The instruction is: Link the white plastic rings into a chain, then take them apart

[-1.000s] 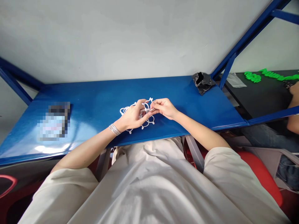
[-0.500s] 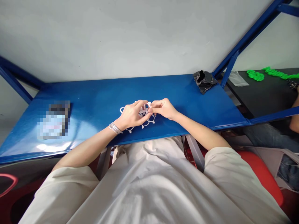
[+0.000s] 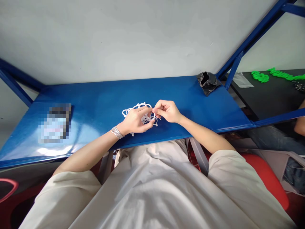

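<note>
A white openwork piece of joined rings with small knobs (image 3: 125,112) lies on the blue table (image 3: 105,95), partly hidden under my left hand. My left hand (image 3: 136,121) rests over it, with thumb and forefinger gripping it on either side of a ring. My right hand (image 3: 167,111) is beside it on the right, fingertips pinched at the rim of a white ring (image 3: 154,116). A small pale tip sticks out below the right fingers; what it belongs to is hidden. A silver bracelet circles my left wrist.
A blurred-out flat object (image 3: 56,123) lies at the table's left. A crumpled black plastic bag (image 3: 208,83) sits at the back right corner. Beyond the blue frame, green ruffled pieces (image 3: 260,76) and a clear bag (image 3: 242,80) lie on a black table, near another person's arm.
The left fingers have spread a little, and more of the white rings shows between and behind them. The right hand has shifted its pinch slightly, and a ring now stands against its fingertips.
</note>
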Motion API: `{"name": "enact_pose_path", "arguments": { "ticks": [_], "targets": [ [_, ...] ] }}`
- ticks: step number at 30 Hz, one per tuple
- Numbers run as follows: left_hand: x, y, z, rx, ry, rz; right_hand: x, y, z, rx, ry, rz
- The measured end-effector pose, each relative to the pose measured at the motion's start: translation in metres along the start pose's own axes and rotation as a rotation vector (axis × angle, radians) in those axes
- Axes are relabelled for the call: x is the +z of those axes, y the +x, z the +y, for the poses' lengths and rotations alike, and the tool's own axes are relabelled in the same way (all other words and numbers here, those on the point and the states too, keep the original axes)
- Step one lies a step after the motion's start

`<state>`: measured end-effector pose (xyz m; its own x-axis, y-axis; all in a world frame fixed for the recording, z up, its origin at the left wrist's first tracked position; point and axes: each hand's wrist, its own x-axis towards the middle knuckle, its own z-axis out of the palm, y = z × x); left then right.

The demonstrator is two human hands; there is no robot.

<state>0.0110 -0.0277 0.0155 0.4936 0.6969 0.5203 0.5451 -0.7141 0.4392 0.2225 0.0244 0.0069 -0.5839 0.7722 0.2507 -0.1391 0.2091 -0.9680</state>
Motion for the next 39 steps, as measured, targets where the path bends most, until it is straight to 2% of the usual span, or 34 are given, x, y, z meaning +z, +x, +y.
{"name": "enact_pose_path", "arguments": {
  "ticks": [6, 14, 22, 32, 35, 39],
  "targets": [
    [0.000, 0.000, 0.000, -0.041, 0.005, -0.016, 0.002, 0.002, -0.001, 0.011, 0.021, 0.014],
    [0.005, -0.001, -0.013, -0.223, 0.083, 0.018, -0.007, 0.009, -0.008, -0.004, 0.036, 0.231],
    [0.005, 0.003, -0.020, -0.152, 0.159, 0.118, -0.014, 0.010, -0.014, 0.000, 0.068, 0.256],
    [0.009, 0.002, -0.020, -0.156, 0.044, 0.171, -0.030, 0.014, -0.016, -0.124, 0.008, 0.313],
    [0.009, 0.002, -0.020, -0.170, 0.035, 0.182, -0.034, 0.015, -0.011, -0.104, -0.002, 0.279],
    [0.008, 0.003, -0.022, -0.181, 0.044, 0.204, -0.035, 0.015, 0.002, -0.005, -0.051, 0.140]
  ]
}}
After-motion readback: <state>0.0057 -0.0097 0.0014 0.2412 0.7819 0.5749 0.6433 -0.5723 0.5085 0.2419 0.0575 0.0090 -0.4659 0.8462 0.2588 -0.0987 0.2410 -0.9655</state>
